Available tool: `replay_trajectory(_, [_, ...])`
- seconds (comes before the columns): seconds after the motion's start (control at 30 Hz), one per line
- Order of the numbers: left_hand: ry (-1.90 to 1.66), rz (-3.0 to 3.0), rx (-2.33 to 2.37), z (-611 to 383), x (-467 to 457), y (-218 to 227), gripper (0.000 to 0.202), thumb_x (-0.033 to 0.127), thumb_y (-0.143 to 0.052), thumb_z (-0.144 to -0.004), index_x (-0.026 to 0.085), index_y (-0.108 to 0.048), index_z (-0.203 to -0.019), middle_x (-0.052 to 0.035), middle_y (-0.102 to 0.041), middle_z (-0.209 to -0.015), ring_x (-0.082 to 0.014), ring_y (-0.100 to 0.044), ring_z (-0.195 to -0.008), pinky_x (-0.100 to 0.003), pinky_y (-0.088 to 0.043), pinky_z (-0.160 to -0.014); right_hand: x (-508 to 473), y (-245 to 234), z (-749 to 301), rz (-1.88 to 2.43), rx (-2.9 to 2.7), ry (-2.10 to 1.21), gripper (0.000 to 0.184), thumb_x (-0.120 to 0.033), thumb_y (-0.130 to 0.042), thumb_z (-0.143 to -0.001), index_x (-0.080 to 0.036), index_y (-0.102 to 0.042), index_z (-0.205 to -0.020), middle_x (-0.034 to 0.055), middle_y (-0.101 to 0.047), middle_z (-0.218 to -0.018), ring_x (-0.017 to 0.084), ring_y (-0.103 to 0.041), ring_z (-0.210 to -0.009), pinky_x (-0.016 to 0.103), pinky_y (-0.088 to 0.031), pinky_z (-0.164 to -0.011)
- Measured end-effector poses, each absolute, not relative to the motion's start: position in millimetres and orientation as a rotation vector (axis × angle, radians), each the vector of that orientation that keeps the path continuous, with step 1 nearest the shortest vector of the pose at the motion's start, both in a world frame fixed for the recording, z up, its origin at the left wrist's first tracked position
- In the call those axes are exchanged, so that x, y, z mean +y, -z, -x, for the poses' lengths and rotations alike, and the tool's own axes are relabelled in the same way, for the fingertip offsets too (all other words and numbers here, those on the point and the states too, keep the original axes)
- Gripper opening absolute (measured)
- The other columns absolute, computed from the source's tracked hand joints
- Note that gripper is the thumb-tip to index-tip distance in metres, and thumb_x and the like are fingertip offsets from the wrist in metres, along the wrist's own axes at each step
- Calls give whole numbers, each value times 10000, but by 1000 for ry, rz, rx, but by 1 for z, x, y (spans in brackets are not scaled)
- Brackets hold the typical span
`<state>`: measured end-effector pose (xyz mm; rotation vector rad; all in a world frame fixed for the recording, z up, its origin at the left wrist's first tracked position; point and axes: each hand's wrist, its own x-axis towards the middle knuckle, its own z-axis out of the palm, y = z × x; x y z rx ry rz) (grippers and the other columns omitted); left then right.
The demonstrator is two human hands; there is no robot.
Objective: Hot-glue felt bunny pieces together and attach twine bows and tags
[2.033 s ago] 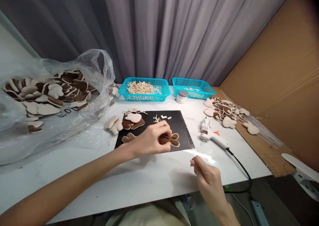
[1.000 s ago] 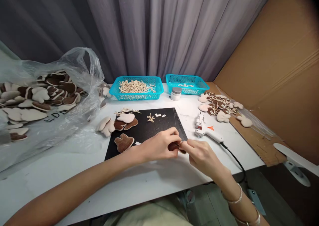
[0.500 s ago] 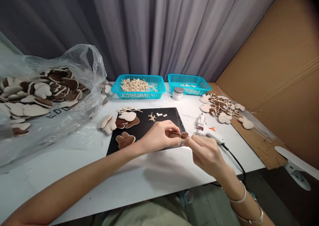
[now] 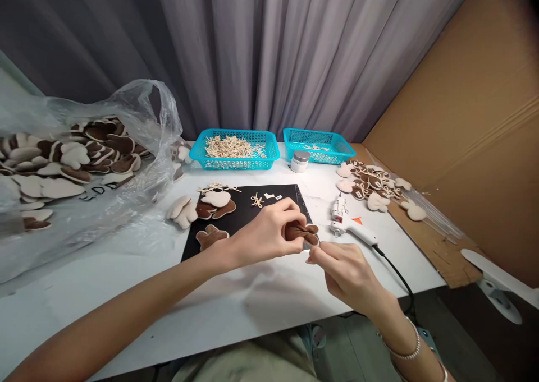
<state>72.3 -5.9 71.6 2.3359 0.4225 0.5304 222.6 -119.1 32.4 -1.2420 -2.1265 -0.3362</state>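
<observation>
Bracelet: beaded, around the right wrist (image 4: 415, 348), close to the viewer.
Right hand: right hand (image 4: 347, 267) over the white surface (image 4: 202, 314), fingers curled narrow, tips just beside the ear end of the held piece; whether they touch or grip anything, I cannot tell.
Left hand: left hand (image 4: 269, 233) with thumb and fingers pinching the body of a brown plush piece (image 4: 300, 233), pale-edged, folded lengthwise, above the right edge of the black mat (image 4: 240, 216).
Mat: a second brown piece (image 4: 211, 236) lies at its left, partly behind the left forearm; farther back, a cream piece (image 4: 217, 198) rests on brown ones.
Bow and tags: a cord bow (image 4: 256, 201) lies near two small white tags (image 4: 278, 197); dark print on one, too small to read.
Glue gun: white glue gun (image 4: 357, 230), right of the mat, its markings illegible.
Decorated pile: brown pieces (image 4: 370, 183) with cord bows and printed tags, words unreadable.
Bag: clear plastic bag (image 4: 147, 225) at left, full of brown and cream pieces; black handwritten lettering (image 4: 99, 191), a "D" legible, the rest unclear.
Jar: grey-lidded jar (image 4: 299, 162), label unreadable.
Baskets: left blue basket (image 4: 236, 165) heaped with cord bows, right blue basket (image 4: 337, 157) with small white bits.
</observation>
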Motion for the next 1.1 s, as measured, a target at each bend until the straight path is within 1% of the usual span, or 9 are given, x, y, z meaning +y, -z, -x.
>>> replay_trajectory(0.17, [-499, -2373, 426, -69, -5, -81, 85, 146, -570, -717, 154, -604, -795, 3, -484, -870, -69, -460, -636, -208, -400, -589, -121, -37, -223, 1249, -2148, 331, 293, 64, -317, -714, -168, -495, -704, -11, -468, -552, 102, -373, -482, 233, -239, -447])
replay_trajectory(0.43, [-391, -2385, 352, -66, -10, -79, 162, 63, -520, -712, 147, -621, -806, -12, -497, -890, -77, -493, -663, -217, -411, -623, -101, -40, -235, 1290, -2134, 534, 290, 58, -332, -701, -173, -499, -647, -29, -382, -520, 103, -282, -467, 245, -188, -444])
replay_trajectory(0.53, [-374, -2332, 387, -67, -7, -78, 150, 88, -546, -687, 148, -643, -785, -18, -524, -877, -97, -511, -681, -228, -414, -618, -84, -35, -241, 1220, -2082, 264, 272, 39, -323, -701, -174, -488, -664, -37, -401, -534, 82, -306, -466, 208, -221, -442])
replay_trajectory(0.63, [-377, -2191, 428, -66, 0, -75, 105, 128, -580, -667, 151, -648, -744, -20, -550, -866, -103, -510, -673, -229, -412, -599, -68, -29, -240, 1203, -1905, -244, 216, -2, -337, -688, -182, -449, -643, -48, -420, -536, 63, -356, -468, 171, -266, -446])
replay_trajectory(0.73, [-393, -1919, 473, -65, 8, -72, 120, 145, -620, -645, 153, -642, -762, -16, -571, -845, -106, -532, -685, -227, -429, -623, -63, -20, -230, 1280, -1614, -733, 158, -81, -370, -719, -197, -385, -612, -65, -339, -499, 67, -318, -445, 172, -271, -419])
replay_trajectory(0.8, [-389, -1763, 526, -65, 13, -72, 108, 161, -628, -655, 152, -627, -763, 1, -575, -739, -106, -535, -662, -226, -424, -615, -70, -13, -219, 1326, -1518, -814, 181, -136, -366, -789, -204, -374, -621, -72, -282, -477, 73, -278, -420, 184, -255, -395])
replay_trajectory(0.9, [-393, -1665, 616, -65, 14, -71, 77, 197, -618, -685, 154, -621, -748, 20, -561, -623, -105, -525, -623, -223, -414, -595, -89, -5, -207, 1388, -1714, -351, 229, -98, -330, -842, -187, -441, -662, -53, -338, -498, 85, -297, -437, 205, -255, -417])
replay_trajectory(1.03, [-382, -1724, 687, -68, 10, -64, 135, 190, -634, -655, 155, -625, -785, -1, -612, -690, -133, -569, -691, -244, -450, -651, -105, -12, -207, 1319, -2093, 645, 233, -17, -387, -830, -161, -543, -735, -14, -439, -553, 113, -332, -497, 259, -224, -468])
replay_trajectory(1.1, [-401, -1819, 668, -69, 8, -61, 147, 195, -640, -646, 152, -626, -786, -16, -627, -748, -148, -583, -735, -257, -463, -678, -101, -21, -213, 1259, -2151, 887, 177, -50, -447, -838, -159, -567, -765, -12, -459, -552, 118, -346, -511, 273, -213, -481])
